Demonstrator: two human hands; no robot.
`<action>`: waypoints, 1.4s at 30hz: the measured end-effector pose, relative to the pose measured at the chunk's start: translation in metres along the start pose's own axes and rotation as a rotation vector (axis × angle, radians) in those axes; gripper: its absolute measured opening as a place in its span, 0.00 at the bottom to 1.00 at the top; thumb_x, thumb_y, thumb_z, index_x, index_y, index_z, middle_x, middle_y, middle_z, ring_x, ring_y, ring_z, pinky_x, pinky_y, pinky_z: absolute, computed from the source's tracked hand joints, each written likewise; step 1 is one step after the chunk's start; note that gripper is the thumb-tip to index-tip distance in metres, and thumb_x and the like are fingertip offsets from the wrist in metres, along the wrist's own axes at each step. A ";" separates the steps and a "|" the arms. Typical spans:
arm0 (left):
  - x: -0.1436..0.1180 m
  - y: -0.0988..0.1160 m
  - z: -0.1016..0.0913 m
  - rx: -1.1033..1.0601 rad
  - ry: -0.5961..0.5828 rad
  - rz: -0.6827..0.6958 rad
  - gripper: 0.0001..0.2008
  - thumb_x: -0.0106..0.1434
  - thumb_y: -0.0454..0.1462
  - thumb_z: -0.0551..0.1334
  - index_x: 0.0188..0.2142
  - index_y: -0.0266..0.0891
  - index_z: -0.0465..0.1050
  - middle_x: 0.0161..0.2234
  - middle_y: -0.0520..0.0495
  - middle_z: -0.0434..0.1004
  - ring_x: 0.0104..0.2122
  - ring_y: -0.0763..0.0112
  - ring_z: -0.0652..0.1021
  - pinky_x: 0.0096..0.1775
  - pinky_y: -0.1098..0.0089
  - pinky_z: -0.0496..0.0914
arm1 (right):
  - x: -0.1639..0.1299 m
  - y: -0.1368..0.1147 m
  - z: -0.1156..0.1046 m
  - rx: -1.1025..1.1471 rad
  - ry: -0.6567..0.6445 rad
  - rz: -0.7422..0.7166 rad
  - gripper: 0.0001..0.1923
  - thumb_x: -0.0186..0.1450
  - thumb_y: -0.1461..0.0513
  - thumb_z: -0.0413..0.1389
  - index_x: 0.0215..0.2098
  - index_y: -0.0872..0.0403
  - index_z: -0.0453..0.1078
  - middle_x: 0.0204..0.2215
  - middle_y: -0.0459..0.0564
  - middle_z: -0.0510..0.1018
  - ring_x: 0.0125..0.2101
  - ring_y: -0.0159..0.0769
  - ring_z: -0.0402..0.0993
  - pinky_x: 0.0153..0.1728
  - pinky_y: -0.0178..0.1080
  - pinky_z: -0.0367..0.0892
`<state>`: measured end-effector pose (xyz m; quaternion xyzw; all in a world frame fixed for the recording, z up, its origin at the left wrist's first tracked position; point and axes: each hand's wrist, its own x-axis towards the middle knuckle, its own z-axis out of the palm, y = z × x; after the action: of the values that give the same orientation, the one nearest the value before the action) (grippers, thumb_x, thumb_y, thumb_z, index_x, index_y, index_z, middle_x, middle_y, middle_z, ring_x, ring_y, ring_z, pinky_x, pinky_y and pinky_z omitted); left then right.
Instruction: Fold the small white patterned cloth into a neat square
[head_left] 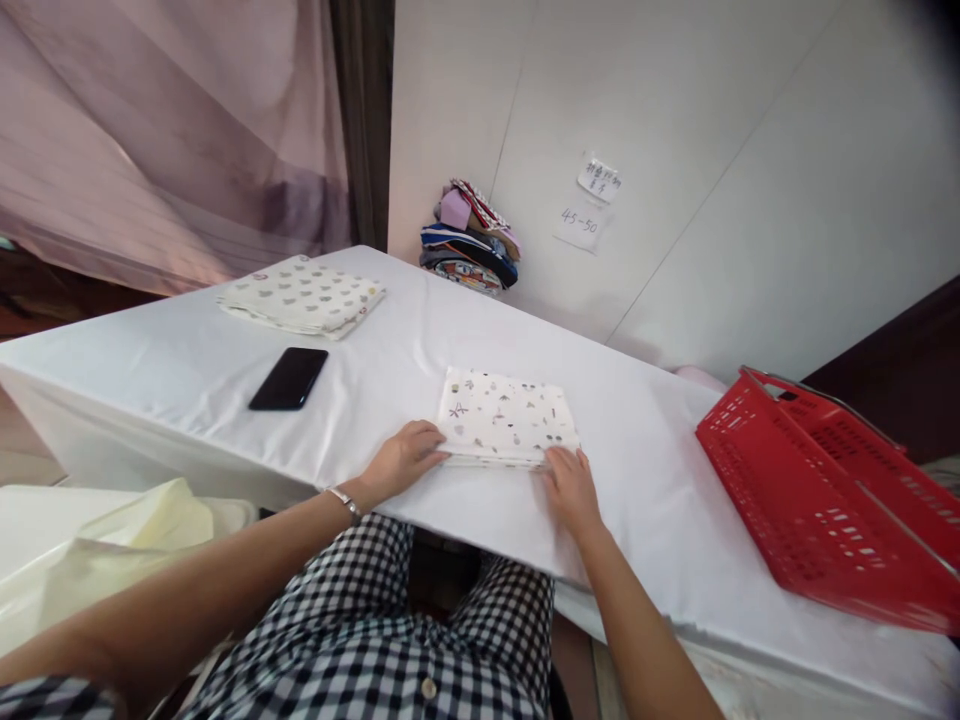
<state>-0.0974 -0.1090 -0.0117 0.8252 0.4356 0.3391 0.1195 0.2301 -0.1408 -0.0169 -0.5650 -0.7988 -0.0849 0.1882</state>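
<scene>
A folded white cloth (510,410) with small scattered prints lies flat on the white-covered table (390,385) in front of me. At its near left corner, my left hand (405,458) pinches the folded edge between thumb and fingers. My right hand (571,488) grips the near right corner the same way, thumb toward the inside. Several layers show along the near edge. The fingertips under the cloth are partly hidden.
Farther left lie another folded cloth (304,295) with grey prints and a black phone (289,379). A stack of folded fabrics (471,245) stands by the wall. On the right sits a red plastic basket (817,500). Pale yellow material (142,530) lies at lower left.
</scene>
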 end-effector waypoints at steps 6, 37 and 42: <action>-0.001 0.004 -0.001 0.056 -0.066 -0.016 0.11 0.64 0.39 0.53 0.41 0.42 0.72 0.41 0.48 0.72 0.35 0.70 0.75 0.38 0.70 0.71 | 0.009 -0.035 0.011 0.109 0.029 -0.108 0.21 0.65 0.66 0.45 0.56 0.57 0.64 0.53 0.56 0.69 0.54 0.42 0.62 0.57 0.50 0.56; 0.085 -0.031 -0.023 0.144 -0.273 -0.718 0.22 0.62 0.47 0.51 0.49 0.38 0.68 0.50 0.42 0.72 0.48 0.58 0.73 0.46 0.65 0.66 | 0.045 -0.026 -0.010 0.236 0.039 0.326 0.25 0.64 0.54 0.47 0.56 0.55 0.63 0.61 0.56 0.58 0.61 0.46 0.52 0.59 0.49 0.53; 0.100 -0.025 -0.008 0.241 -0.229 -0.655 0.24 0.63 0.46 0.50 0.55 0.38 0.62 0.55 0.39 0.66 0.51 0.58 0.71 0.47 0.64 0.66 | 0.107 -0.033 0.001 0.172 -0.162 0.295 0.29 0.65 0.55 0.46 0.62 0.58 0.55 0.64 0.56 0.50 0.64 0.45 0.42 0.61 0.48 0.43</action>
<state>-0.0796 -0.0152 0.0272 0.6826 0.6975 0.1344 0.1715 0.1679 -0.0583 0.0275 -0.6628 -0.7242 0.0582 0.1815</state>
